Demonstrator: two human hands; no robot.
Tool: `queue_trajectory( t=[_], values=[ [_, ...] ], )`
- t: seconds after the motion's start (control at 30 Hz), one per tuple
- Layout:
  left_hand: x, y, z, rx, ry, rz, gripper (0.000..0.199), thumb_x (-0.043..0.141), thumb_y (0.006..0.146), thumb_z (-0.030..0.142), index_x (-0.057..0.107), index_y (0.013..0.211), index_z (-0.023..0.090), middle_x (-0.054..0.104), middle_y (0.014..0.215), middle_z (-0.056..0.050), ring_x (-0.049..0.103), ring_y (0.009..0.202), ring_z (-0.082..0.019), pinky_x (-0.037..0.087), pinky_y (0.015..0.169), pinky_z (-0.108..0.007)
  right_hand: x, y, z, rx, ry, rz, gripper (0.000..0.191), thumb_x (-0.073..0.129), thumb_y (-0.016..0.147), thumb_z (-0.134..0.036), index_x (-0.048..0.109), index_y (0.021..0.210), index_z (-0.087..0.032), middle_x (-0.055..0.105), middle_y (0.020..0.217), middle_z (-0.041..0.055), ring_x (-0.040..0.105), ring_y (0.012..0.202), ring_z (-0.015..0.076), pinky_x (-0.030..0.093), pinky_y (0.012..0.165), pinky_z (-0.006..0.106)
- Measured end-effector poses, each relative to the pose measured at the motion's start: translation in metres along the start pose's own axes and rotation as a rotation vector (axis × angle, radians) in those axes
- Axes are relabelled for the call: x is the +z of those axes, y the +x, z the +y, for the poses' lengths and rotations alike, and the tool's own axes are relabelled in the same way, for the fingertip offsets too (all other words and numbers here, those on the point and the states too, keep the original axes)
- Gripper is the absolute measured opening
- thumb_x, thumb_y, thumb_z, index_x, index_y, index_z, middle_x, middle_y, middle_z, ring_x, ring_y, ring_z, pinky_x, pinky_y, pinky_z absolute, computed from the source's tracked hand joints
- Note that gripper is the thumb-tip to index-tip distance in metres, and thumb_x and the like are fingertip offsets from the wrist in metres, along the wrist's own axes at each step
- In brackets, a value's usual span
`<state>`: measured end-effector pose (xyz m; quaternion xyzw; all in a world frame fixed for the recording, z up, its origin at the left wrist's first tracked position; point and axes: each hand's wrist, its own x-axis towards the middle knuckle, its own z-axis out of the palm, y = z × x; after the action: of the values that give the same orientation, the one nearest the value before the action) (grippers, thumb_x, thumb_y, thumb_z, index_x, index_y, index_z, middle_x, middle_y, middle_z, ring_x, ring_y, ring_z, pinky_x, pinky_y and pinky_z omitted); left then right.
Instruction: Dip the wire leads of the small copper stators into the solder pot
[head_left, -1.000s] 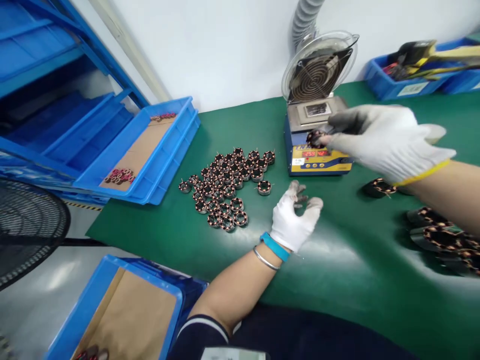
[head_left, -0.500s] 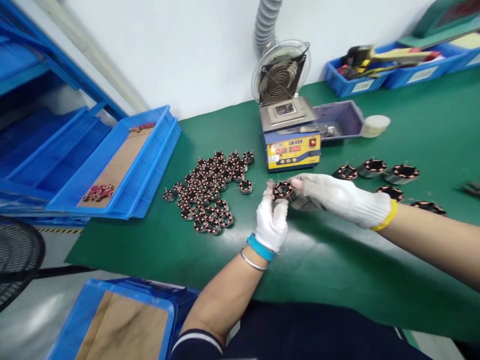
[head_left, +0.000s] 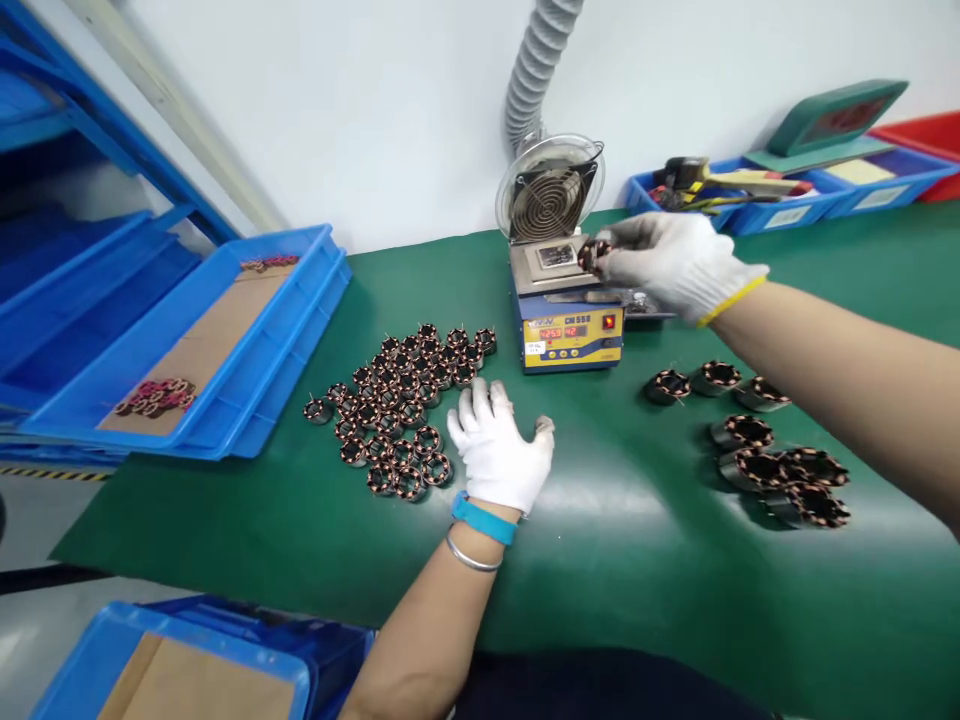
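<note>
1) and off they go: the right hand (head_left: 679,265) has swung up and back from where both hands met half a second ago, carrying the wound ring (head_left: 592,257), while the left hand (head_left: 504,455) has broken away and slid left
2) right hand now, gloved thumb and fingers pinching that wound ring, up at the right side of the metal top (head_left: 534,266) of the heating unit (head_left: 574,345), by the worktop's back edge; whether ring and metal touch, can't tell
3) left hand, back of the glove up, fingers spread, thumb well out, right beside the cluster of rings (head_left: 387,398); whether a fingertip touches one, can't tell
4) that cluster sits packed between the left edge of the worktop (head_left: 600,600) and the unit, while a looser group of rings (head_left: 781,467) stands toward the right edge, near the right forearm
5) along the left edge, a blue tray (head_left: 292,350), lined with brown board, small pinkish rings bunched in it
6) back edge, right of the unit: blue bins (head_left: 750,220), tools poking out of one; above the unit, a grey ribbed duct (head_left: 536,70) drops to a fan grille (head_left: 547,203)
</note>
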<state>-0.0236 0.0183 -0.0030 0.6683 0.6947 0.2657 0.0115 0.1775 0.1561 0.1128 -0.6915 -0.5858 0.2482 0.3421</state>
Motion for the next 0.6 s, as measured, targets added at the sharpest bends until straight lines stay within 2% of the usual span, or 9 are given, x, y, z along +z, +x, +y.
queue_trajectory(
  t=[0.07, 0.1, 0.23, 0.47, 0.6],
  values=[
    [-0.003, 0.002, 0.0, -0.028, 0.081, -0.085, 0.062, 0.064, 0.084, 0.041, 0.06, 0.137, 0.01, 0.052, 0.153, -0.02, 0.045, 0.14, -0.042, 0.036, 0.116, -0.064, -0.001, 0.02, -0.009, 0.009, -0.166, 0.123, 0.055, 0.073, 0.084, -0.04, 0.069, 0.13, -0.009, 0.071, 0.113, 0.0097, 0.062, 0.112, 0.0192, 0.043, 0.105, 0.04],
    [-0.003, 0.002, 0.0, -0.029, 0.092, -0.117, 0.061, 0.064, 0.084, 0.042, 0.06, 0.136, 0.01, 0.052, 0.152, -0.019, 0.045, 0.14, -0.041, 0.038, 0.114, -0.062, -0.001, 0.028, -0.011, 0.013, -0.21, 0.145, 0.054, 0.073, 0.084, -0.041, 0.07, 0.128, -0.01, 0.071, 0.113, 0.0091, 0.062, 0.111, 0.0191, 0.042, 0.105, 0.04],
    [-0.005, -0.002, 0.003, 0.013, 0.057, -0.192, 0.055, 0.064, 0.085, 0.042, 0.063, 0.132, 0.013, 0.056, 0.149, -0.016, 0.046, 0.138, -0.037, 0.044, 0.11, -0.054, 0.007, 0.05, -0.013, -0.035, -0.302, 0.113, 0.052, 0.069, 0.087, -0.045, 0.071, 0.126, -0.012, 0.071, 0.115, 0.0112, 0.063, 0.11, 0.0201, 0.044, 0.105, 0.042],
    [-0.004, -0.012, 0.01, 0.155, 0.004, -0.246, 0.051, 0.065, 0.086, 0.043, 0.064, 0.13, 0.018, 0.057, 0.149, -0.013, 0.048, 0.136, -0.036, 0.041, 0.113, -0.055, 0.019, 0.051, -0.008, -0.09, -0.372, 0.074, 0.053, 0.065, 0.088, -0.047, 0.07, 0.128, -0.013, 0.069, 0.116, 0.0112, 0.062, 0.11, 0.0174, 0.043, 0.101, 0.035],
    [-0.006, -0.013, 0.013, 0.149, -0.02, -0.229, 0.037, 0.067, 0.086, 0.045, 0.071, 0.114, 0.021, 0.059, 0.145, -0.012, 0.053, 0.131, -0.034, 0.042, 0.113, -0.055, 0.022, 0.046, -0.01, -0.071, -0.37, 0.074, 0.052, 0.064, 0.088, -0.047, 0.071, 0.129, -0.016, 0.068, 0.119, 0.011, 0.062, 0.11, 0.0191, 0.043, 0.099, 0.036]
  ],
)
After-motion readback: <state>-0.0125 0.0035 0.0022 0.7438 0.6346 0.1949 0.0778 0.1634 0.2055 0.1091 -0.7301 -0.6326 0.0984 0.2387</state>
